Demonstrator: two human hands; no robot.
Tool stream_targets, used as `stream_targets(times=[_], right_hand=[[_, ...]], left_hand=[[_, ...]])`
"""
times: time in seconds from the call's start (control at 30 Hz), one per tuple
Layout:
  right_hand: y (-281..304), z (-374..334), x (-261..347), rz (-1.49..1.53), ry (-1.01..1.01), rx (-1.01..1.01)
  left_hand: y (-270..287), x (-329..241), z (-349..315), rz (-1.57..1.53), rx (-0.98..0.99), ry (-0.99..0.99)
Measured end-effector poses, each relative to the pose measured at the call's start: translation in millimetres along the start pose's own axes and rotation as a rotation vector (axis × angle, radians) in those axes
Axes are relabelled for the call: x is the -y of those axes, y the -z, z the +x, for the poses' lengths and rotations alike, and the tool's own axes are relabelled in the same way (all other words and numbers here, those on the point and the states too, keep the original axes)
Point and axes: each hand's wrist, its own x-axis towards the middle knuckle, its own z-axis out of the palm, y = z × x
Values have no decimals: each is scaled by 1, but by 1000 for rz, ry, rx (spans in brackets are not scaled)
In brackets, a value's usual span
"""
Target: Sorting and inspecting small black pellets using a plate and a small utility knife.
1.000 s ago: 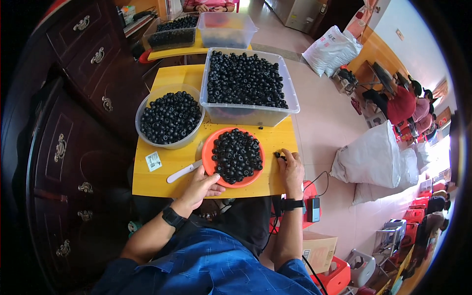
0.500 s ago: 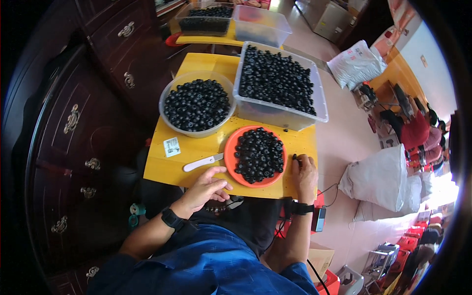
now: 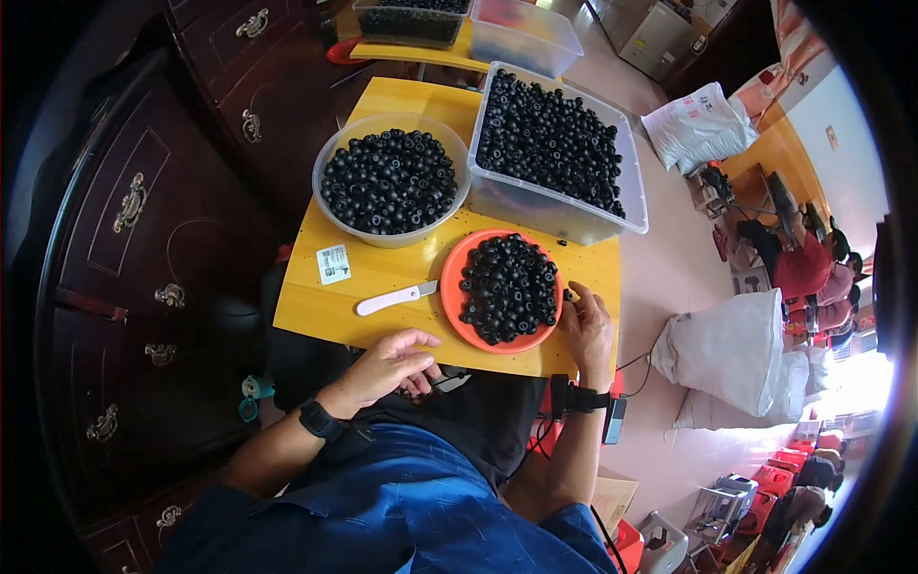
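Observation:
An orange-red plate [image 3: 449, 306] near the table's front edge holds a heap of small black ring-shaped parts [image 3: 510, 292]. My right hand [image 3: 588, 333] rests at the plate's right edge, its fingertips closed on one small black ring part [image 3: 568, 296]. My left hand [image 3: 387, 364] hovers by the front edge of the table, fingers loosely apart and nothing in them. Left of the plate lies a small knife [image 3: 397, 298] with a pale handle, its blade tip close to the rim.
Behind the plate stand a round clear tub [image 3: 390, 238] and a large clear bin [image 3: 545, 216], both full of black parts, on the yellow table [image 3: 316, 316]. A white label [image 3: 333, 264] lies on the left. White sacks [image 3: 722, 344] stand on the floor to the right; dark drawers [image 3: 105, 210] line the left.
The view has shifted slightly. My right thumb and forefinger have risen a little with the small black ring part; my left hand has drawn back slightly toward me.

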Motion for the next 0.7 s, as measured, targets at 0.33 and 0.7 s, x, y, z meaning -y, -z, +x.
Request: stream_targets(times=[0.33,0.7], right_hand=[[-12,9,-14,-190,44,-18],[11,5,8,111,-65,-153]], left_hand=[[26,11,-36,41,-49,-17],[38,12,-52,111,-67,-25]])
